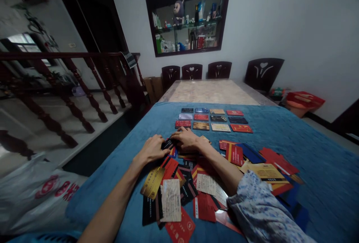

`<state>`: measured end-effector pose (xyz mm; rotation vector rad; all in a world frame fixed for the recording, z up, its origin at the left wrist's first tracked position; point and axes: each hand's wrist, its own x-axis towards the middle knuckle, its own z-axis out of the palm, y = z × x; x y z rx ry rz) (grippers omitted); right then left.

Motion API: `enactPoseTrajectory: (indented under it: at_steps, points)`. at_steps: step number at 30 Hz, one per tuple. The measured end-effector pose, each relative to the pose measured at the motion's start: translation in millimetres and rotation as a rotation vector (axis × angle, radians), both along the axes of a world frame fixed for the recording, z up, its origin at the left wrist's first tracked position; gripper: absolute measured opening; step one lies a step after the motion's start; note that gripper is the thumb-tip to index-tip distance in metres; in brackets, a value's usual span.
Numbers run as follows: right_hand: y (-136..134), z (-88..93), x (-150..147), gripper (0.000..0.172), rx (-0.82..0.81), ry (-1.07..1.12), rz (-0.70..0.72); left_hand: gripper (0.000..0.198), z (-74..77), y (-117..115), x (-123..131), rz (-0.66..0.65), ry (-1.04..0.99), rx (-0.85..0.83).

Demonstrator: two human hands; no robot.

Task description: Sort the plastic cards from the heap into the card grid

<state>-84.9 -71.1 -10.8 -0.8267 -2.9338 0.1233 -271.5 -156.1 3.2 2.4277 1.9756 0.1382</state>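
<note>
We found both forearms extended forward over the table, converging at the near side of the card grid. The left hand lay palm down, wrist low, fingers bent toward the right. The right hand reached across to the left, its back uppermost and its fingers curled downward. The left forearm was bare; a loose, crumpled sleeve in white and blue print covered the right up to the mid-forearm.

We noted flat, thin, rectangular cards with smooth faces, laid on a soft-napped blue cloth. Beyond it, the pale tabletop showed a mottled, stone-like surface. Twelve cards stood in three rows of four, among them a cream card in the nearest row. Overlapping loose cards, including a gold card, lay between the forearms; a second heap, with a blue card, lay right of the right forearm.

We recorded a dark card between the two hands, the left thumb and fingers narrowly spread about it. The right fingertips were hidden; we could not tell whether either hand gripped it.
</note>
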Motion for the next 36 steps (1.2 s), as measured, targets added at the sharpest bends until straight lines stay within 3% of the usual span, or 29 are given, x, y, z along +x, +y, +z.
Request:
enactPoseTrajectory:
  at_steps: [18, 28, 36]
  points:
    - [8, -0.2, 7, 0.044, -0.065, 0.048, 0.010, 0.026, 0.4, -3, 5, -0.079, -0.023, 0.034]
    - [12, 3.0, 8, 0.027, -0.084, 0.211, 0.063, 0.027, 4.6, 1, -14, -0.116, -0.364, -0.054]
    - [3, 7.0, 2, 0.028, -0.017, 0.265, -0.063, 0.031, 3.8, 5, -28, -0.105, -0.468, 0.094]
